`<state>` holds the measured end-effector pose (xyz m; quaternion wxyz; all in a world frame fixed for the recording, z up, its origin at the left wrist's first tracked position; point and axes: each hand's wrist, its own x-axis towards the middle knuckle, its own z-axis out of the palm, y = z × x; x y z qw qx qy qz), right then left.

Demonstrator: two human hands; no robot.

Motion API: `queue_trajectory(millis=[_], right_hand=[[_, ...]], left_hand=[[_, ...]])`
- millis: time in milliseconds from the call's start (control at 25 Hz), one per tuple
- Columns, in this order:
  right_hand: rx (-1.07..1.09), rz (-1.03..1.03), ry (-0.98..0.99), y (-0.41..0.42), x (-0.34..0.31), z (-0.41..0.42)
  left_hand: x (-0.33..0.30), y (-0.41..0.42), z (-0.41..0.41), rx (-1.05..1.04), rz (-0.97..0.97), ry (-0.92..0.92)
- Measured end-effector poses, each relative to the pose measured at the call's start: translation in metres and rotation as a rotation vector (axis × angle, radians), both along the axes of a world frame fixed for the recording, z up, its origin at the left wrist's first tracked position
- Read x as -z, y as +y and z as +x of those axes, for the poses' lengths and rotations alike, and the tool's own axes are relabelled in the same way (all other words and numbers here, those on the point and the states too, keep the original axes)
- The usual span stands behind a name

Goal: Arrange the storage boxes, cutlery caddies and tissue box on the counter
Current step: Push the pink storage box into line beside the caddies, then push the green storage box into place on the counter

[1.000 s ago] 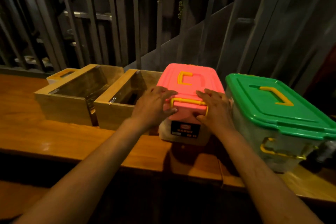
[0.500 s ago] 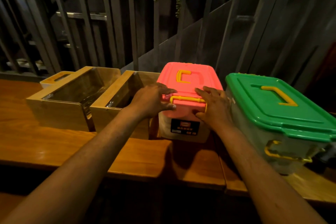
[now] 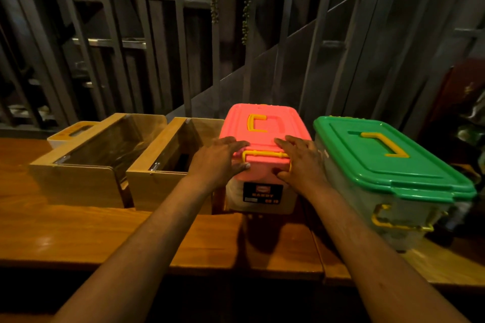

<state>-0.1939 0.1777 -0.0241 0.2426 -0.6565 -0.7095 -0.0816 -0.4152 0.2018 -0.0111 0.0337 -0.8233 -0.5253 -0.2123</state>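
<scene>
Left hand (image 3: 220, 158): fingers spread, gripping the near left corner of the pink-lidded plastic box (image 3: 263, 126).
Right hand (image 3: 301, 160): spread, gripping its near right corner.
Green-lidded clear plastic box (image 3: 388, 160): just right of the right hand.
Two open wooden caddies (image 3: 105, 157): left of the left hand.
Wooden table (image 3: 78, 231): under everything.

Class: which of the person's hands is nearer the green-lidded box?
Right. The right hand rests on the pink box beside the green-lidded box; the left hand is on the pink box's far side.
</scene>
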Motion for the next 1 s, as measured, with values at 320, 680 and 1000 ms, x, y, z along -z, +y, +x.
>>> queue_trajectory(millis=[320, 680, 1000], right_hand=[[-0.003, -0.206, -0.14, -0.041, -0.026, 0.003], [0.069, 0.133, 0.173, -0.117, -0.035, 0.145], [0.068, -0.129, 0.158, -0.131, -0.013, 0.264]], left_hand=[[0.025, -0.043, 0.023, -0.111, 0.112, -0.008], [0.009, -0.111, 0.123, 0.114, 0.253, -0.123], [0.021, -0.131, 0.247, 0.108, 0.152, -0.14]])
